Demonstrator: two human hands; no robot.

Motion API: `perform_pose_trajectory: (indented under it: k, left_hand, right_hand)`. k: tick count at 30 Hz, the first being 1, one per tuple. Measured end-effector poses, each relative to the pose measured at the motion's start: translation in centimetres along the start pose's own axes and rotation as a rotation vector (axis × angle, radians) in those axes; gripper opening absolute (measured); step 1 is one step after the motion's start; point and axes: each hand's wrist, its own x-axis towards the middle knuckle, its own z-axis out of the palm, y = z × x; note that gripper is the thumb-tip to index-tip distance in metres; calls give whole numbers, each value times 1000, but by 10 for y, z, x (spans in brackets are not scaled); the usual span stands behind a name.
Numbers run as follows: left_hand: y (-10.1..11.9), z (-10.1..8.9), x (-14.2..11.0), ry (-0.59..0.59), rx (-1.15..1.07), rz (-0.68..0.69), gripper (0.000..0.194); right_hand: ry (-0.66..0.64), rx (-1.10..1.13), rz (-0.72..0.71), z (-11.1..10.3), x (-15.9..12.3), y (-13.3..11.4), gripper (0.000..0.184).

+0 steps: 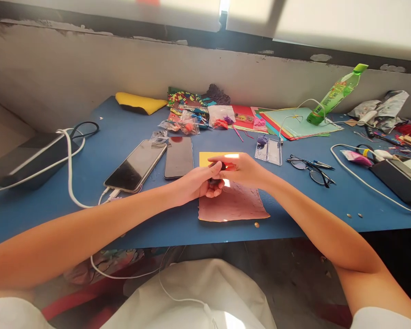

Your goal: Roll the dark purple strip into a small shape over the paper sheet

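A small dark lump (213, 181) sits between the person's two hands, held up over the near middle of the bench (119, 130). The left hand (200, 183) curls around it from below, thumb pressed on top; the right hand (241, 170) reaches in from the other side, its fingers closed over the same lump, so that the two hands touch. Its exact shape is hidden by the fingers.

Beneath the hands lies a sheet (231, 205) with a rough pink surface, its far part yellow. A small tan piece (256, 225) rests just beside its near edge.

To the left of the sheet, a dark phone (179, 160) lies flat, and next to it a larger phone (135, 167) with a white cable plugged into its near end. Beyond the hands to the right is a clear case (274, 151) lying open, a purple lump (262, 140) at its left half; further right are folded glasses (318, 177) beside a pen (324, 165).

Along the back are a yellow pouch (144, 103), small plastic bags (180, 125), coloured sheets (304, 123) and a green bottle (339, 96) that looks tilted. A black box (397, 178) lies near the right end.
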Motion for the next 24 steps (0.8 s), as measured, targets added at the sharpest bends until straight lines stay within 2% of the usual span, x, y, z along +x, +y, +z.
perform_pose_trajectory:
  k: [3, 6, 8, 14, 16, 18, 20, 21, 22, 24]
  left_hand:
    - [-3, 2, -2, 21, 41, 14, 52]
    - [-2, 5, -4, 58, 30, 59, 49]
    - [-1, 5, -5, 74, 25, 66, 47]
    - [-2, 1, -4, 96, -4, 9, 44]
    - [-3, 1, -4, 115, -32, -13, 41]
    - [-4, 2, -5, 143, -60, -29, 39]
    - [-2, 4, -6, 155, -85, -42, 42]
    - [-1, 4, -6, 149, -95, -49, 46]
    - [0, 5, -6, 136, -104, -56, 50]
    - [2, 5, -6, 99, -113, -64, 59]
  right_hand:
    - [2, 148, 2, -4, 2, 3, 18]
    - [0, 407, 29, -10, 5, 7, 27]
    - [31, 463, 51, -15, 8, 9, 31]
    - [244, 333, 84, -44, 15, 30, 28]
    - [375, 200, 90, -57, 16, 43, 24]
    - [559, 40, 85, -68, 16, 54, 19]
    - [749, -89, 52, -75, 15, 59, 18]
    - [803, -114, 23, -76, 15, 58, 21]
    - [807, -102, -10, -76, 14, 56, 25]
    - [662, 14, -72, -68, 12, 45, 37]
